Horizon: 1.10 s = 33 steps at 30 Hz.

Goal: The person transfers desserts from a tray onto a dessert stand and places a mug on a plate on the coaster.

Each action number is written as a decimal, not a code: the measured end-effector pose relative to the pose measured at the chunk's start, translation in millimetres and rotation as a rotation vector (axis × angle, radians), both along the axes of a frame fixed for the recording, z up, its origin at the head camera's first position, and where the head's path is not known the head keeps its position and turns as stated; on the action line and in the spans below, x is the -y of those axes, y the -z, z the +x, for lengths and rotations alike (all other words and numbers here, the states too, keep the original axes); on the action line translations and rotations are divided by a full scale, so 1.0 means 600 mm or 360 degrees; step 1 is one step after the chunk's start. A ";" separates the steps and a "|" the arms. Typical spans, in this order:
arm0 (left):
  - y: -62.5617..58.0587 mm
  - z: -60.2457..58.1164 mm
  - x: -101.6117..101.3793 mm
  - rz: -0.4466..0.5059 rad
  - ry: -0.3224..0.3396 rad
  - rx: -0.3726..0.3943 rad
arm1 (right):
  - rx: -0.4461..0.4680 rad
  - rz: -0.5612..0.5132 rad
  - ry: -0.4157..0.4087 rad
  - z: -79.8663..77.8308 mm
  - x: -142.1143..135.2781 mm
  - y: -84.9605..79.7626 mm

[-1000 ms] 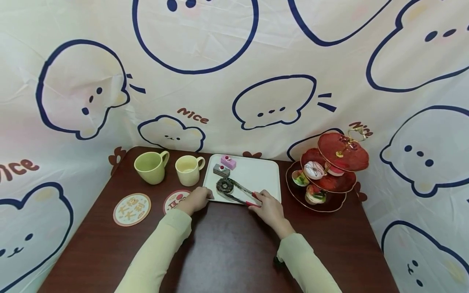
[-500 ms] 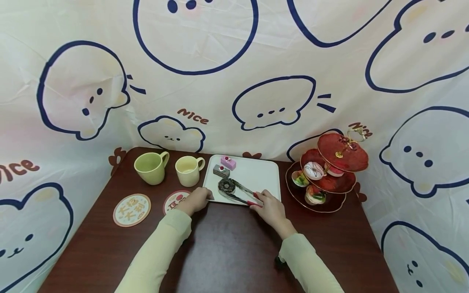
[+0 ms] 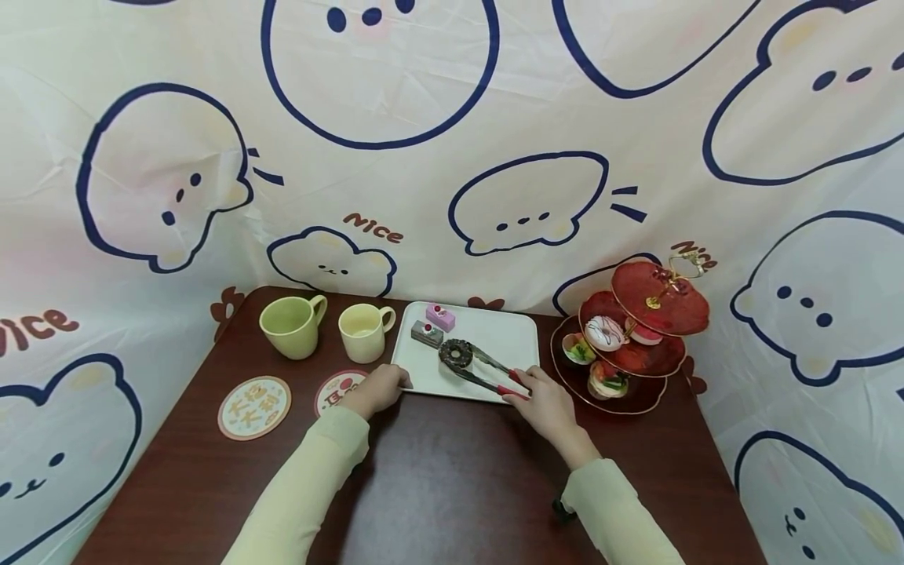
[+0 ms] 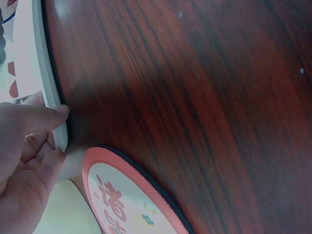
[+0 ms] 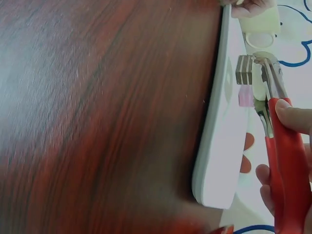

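My left hand pinches the front left corner of a white tray, thumb on top and fingers below in the left wrist view. My right hand grips red-handled tongs. Between the tong tips is a dark chocolate donut with light specks, over the tray's middle in the head view. On the tray's left side sit a grey cake slice and a pink cake slice, each topped with a red berry.
A green mug and a cream mug stand left of the tray, with two round coasters before them. At right rises a red tiered stand holding a white donut and cupcakes. A patterned cloth hangs behind.
My right hand has moved right with the tongs, and the chocolate donut has gone right with them, away from the grey cake slice. My left hand stays at the tray's corner.
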<state>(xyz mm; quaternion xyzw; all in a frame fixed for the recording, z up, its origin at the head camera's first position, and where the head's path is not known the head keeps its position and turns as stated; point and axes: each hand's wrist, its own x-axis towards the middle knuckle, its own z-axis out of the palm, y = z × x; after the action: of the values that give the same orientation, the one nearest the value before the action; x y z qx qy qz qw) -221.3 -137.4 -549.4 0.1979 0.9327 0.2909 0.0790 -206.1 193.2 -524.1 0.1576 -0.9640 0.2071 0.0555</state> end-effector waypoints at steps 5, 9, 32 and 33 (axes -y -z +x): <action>0.000 0.000 -0.002 -0.0005 0.0005 -0.0027 | -0.0013 -0.0006 0.0027 0.007 -0.018 -0.010; 0.001 0.001 -0.002 -0.0001 0.0016 -0.0042 | -0.0017 -0.0011 0.0035 0.013 -0.031 -0.019; 0.002 0.000 -0.001 -0.0003 0.0002 -0.0034 | -0.0058 0.0029 0.0091 0.040 -0.078 -0.074; 0.002 -0.001 -0.002 -0.0006 0.0003 -0.0039 | -0.0066 0.0032 0.0095 0.041 -0.079 -0.075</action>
<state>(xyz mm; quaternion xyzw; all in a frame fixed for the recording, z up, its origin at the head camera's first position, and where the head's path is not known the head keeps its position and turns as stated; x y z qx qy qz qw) -221.6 -136.4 -550.9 0.2020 0.9340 0.2866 0.0682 -181.6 240.9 -479.0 0.1334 -0.9689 0.1924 0.0800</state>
